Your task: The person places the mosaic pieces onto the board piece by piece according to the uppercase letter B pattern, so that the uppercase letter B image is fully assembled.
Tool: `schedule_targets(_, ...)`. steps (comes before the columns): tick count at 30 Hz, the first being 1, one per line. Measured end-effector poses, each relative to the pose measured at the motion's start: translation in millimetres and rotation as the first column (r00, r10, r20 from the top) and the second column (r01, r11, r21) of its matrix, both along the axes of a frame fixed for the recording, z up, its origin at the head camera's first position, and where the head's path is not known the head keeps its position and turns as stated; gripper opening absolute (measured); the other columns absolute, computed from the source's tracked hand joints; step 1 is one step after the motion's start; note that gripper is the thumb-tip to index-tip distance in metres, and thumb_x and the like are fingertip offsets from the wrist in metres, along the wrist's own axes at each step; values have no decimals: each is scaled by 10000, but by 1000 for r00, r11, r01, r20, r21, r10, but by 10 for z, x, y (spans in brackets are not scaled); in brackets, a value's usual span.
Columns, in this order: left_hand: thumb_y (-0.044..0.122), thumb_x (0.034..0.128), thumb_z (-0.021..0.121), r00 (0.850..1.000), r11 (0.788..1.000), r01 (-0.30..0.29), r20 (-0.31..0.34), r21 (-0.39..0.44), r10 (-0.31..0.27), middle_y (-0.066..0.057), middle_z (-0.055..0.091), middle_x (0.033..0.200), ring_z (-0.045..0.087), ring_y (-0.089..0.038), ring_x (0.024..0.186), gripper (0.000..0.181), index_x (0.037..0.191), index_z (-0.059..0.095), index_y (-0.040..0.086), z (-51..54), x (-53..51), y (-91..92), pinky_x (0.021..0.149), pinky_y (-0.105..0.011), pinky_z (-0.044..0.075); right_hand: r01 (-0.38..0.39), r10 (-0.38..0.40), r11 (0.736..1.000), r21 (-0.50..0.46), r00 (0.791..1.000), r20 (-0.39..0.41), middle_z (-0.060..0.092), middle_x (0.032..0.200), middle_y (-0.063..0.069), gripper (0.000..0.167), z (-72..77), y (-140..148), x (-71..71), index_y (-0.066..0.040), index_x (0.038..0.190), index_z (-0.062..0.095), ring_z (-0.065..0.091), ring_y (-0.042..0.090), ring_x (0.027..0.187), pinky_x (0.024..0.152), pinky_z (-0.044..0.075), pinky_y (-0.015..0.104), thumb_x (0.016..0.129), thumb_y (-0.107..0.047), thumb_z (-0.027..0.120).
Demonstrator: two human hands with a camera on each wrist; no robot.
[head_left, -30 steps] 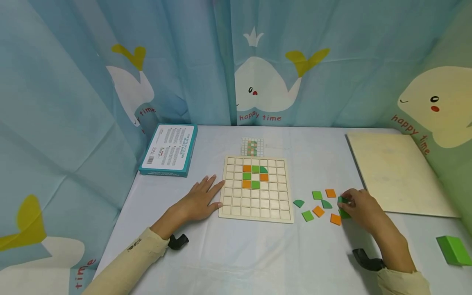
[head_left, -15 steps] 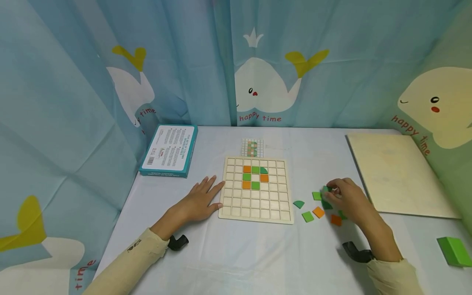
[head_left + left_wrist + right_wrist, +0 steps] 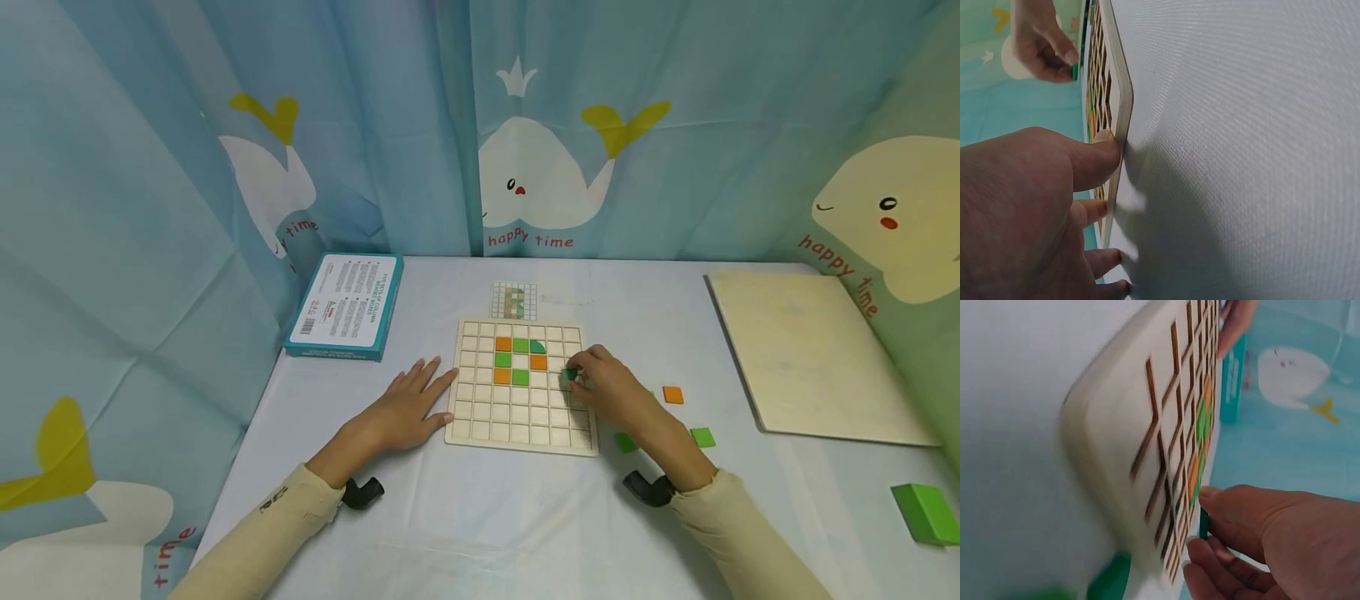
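A pale wooden grid board (image 3: 487,429) carries several orange and green square tiles and a dark green quarter-round tile (image 3: 537,347). My left hand (image 3: 401,408) lies by the board's left edge with fingers spread; in the left wrist view its thumb (image 3: 1100,156) touches the rim. Over the right part of the board, my right hand (image 3: 611,392) pinches a small dark green tile (image 3: 568,375) between thumb and fingers. That tile (image 3: 1204,523) appears edge-on in the right wrist view, so its full outline is hidden.
Behind the board lies a printed grid card (image 3: 514,300). Loose tiles, including an orange one (image 3: 672,395) and a green one (image 3: 702,437), lie right, some hidden by my right arm. A teal box (image 3: 345,304), wooden panel (image 3: 817,350) and green block (image 3: 926,514) stand farther out.
My right hand has carried the dark green tile leftward from among the loose tiles to above the board's right side. My left hand has stayed in place.
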State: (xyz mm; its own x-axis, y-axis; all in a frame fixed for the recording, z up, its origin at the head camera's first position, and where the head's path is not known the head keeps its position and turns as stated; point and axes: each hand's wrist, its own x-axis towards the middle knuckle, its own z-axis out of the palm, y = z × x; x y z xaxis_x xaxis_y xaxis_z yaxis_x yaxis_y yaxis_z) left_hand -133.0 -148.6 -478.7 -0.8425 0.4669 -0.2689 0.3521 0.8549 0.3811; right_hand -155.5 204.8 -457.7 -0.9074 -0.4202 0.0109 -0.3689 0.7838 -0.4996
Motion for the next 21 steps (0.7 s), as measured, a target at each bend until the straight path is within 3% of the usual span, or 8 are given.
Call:
schedule_targets(8, 458, 1094, 533, 1000, 1000, 10, -6, 6, -10, -152, 113, 1773, 69, -405, 1636, 720, 1701, 236, 211, -20, 4, -8, 1295, -618, 136, -31, 32, 999, 12, 997, -63, 614, 1076, 178, 223, -70, -290, -49, 55, 1128, 672, 654, 283, 940, 818, 596, 413, 943, -15, 776)
schedule_targets(21, 480, 1095, 518, 1000, 1000, 3, -3, -17, -4, -135, 102, 1776, 58, -388, 1639, 722, 1705, 224, 228, -32, -10, -4, 1300, -604, 133, -70, 73, 997, 30, 991, -110, 637, 1021, 141, 133, -133, -413, -43, 31, 1058, 722, 661, 263, 916, 799, 598, 365, 932, 41, 764)
